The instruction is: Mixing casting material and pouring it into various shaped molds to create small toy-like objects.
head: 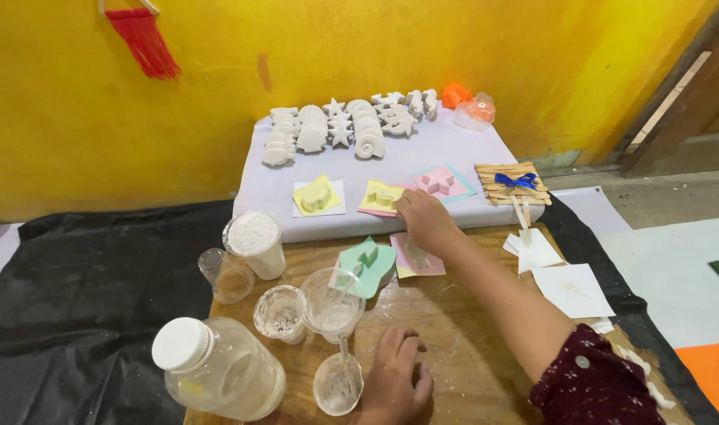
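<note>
Nearest, the left hand is rested loosely curled and empty on the wooden worktop, just beside a small clear plastic cup. Beyond it, the right hand is laid flat, holding nothing, fingertips touching a yellow mould on pink paper. Farther off, many white plaster shell and star casts are already finished; several moulds are still filled.

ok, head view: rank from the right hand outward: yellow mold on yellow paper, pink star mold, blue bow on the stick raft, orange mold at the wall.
From the right hand:
1. Yellow mold, under the fingers.
2. Pink star mold, just behind.
3. Blue bow, right, on the stick raft.
4. Orange mold, far back by the wall.
</note>
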